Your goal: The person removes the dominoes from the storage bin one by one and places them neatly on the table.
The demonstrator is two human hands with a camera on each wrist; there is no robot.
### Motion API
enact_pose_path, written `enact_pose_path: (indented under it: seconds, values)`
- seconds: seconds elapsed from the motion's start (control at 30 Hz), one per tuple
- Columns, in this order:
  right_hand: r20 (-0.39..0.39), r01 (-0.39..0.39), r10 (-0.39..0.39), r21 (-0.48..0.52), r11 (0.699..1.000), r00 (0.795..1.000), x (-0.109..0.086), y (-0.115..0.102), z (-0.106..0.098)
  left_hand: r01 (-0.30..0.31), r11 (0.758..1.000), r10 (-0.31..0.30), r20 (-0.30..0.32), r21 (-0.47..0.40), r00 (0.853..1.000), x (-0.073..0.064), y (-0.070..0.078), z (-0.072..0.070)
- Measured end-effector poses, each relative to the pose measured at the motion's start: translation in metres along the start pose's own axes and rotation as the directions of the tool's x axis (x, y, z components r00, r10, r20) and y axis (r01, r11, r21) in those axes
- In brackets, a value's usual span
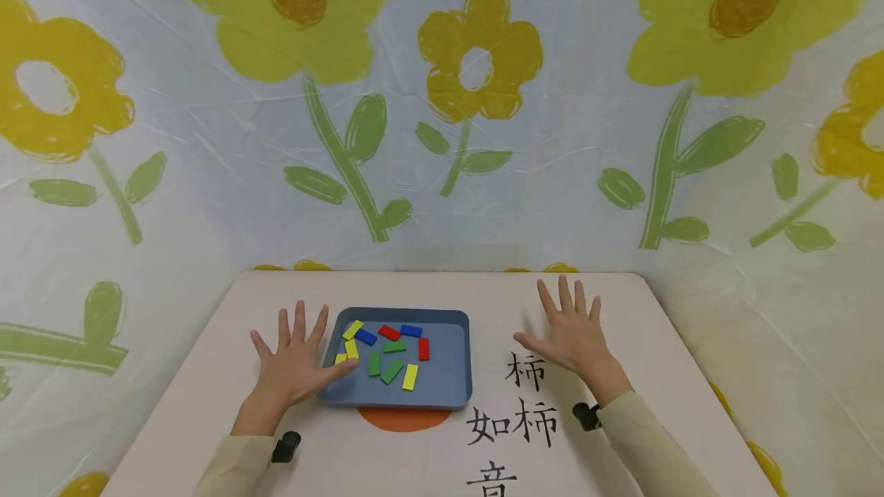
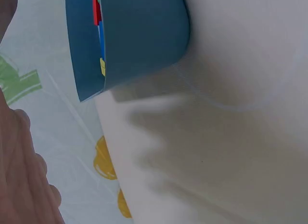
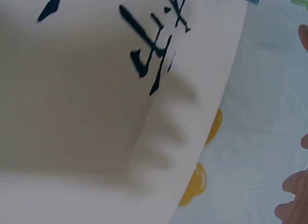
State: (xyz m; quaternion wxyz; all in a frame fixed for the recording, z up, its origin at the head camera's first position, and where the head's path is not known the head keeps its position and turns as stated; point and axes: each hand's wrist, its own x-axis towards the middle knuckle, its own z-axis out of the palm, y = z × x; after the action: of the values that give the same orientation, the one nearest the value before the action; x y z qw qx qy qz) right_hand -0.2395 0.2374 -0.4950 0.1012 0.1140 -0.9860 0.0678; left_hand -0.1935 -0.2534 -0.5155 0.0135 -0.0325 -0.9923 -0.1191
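A blue-grey tray [image 1: 442, 366] lies on the table with several small flat blocks in it. Among them are a red block [image 1: 423, 349], a blue block [image 1: 410, 330], a green block [image 1: 374, 364] and a yellow block [image 1: 410, 376]. My left hand [image 1: 293, 370] is spread at the tray's left side, its thumb overlapping the tray's edge in the head view. To the right of the tray, my right hand [image 1: 573, 336] is spread with straight fingers above the printed characters. Neither hand holds anything. In the left wrist view the tray's wall [image 2: 144, 36] stands beside the left hand [image 2: 21, 171].
The pale table [image 1: 552, 466] carries black printed characters [image 1: 511, 424] and an orange printed shape [image 1: 404, 419] at the tray's front edge. A flower-patterned cloth [image 1: 476, 213] surrounds the table at the back and sides.
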Motion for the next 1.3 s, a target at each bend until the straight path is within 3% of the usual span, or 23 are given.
enact_pose_path:
  seconds: [0.23, 0.47, 0.6, 0.77, 0.87, 1.07, 1.2, 1.3]
  values:
    - [0.056, 0.027, -0.028, 0.028, 0.999, 0.998, 0.009, -0.033, 0.003, 0.016, 0.999, -0.015, 0.021, -0.036, 1.0, -0.003, 0.002, 0.007]
    - [0.103, 0.146, -0.154, 0.082, 0.986, 0.983, 0.026, -0.075, 0.014, 0.089, 0.983, -0.074, 0.094, -0.159, 0.993, -0.013, 0.0, 0.023]
    - [0.153, 0.208, -0.227, 0.129, 0.97, 0.962, 0.039, -0.097, 0.016, 0.143, 0.966, -0.111, 0.153, -0.216, 0.982, -0.02, -0.002, 0.03]
    - [0.209, 0.262, -0.326, 0.285, 0.922, 0.922, 0.053, -0.12, 0.02, 0.204, 0.932, -0.15, 0.192, -0.3, 0.97, -0.027, -0.006, 0.039]
    - [0.235, 0.251, -0.361, 0.396, 0.883, 0.902, 0.06, -0.131, 0.024, 0.202, 0.916, -0.145, 0.184, -0.346, 0.972, -0.03, -0.007, 0.043]
    - [0.265, 0.197, -0.377, 0.521, 0.83, 0.888, 0.066, -0.145, 0.042, 0.183, 0.883, -0.106, 0.195, -0.433, 0.975, -0.031, 0.001, 0.045]
    - [0.279, 0.162, -0.387, 0.589, 0.792, 0.879, 0.066, -0.152, 0.048, 0.179, 0.891, -0.099, 0.206, -0.418, 0.973, -0.032, 0.002, 0.046]
    - [0.299, 0.134, -0.366, 0.585, 0.8, 0.881, 0.064, -0.155, 0.053, 0.162, 0.9, -0.089, 0.194, -0.405, 0.977, -0.033, 0.0, 0.049]
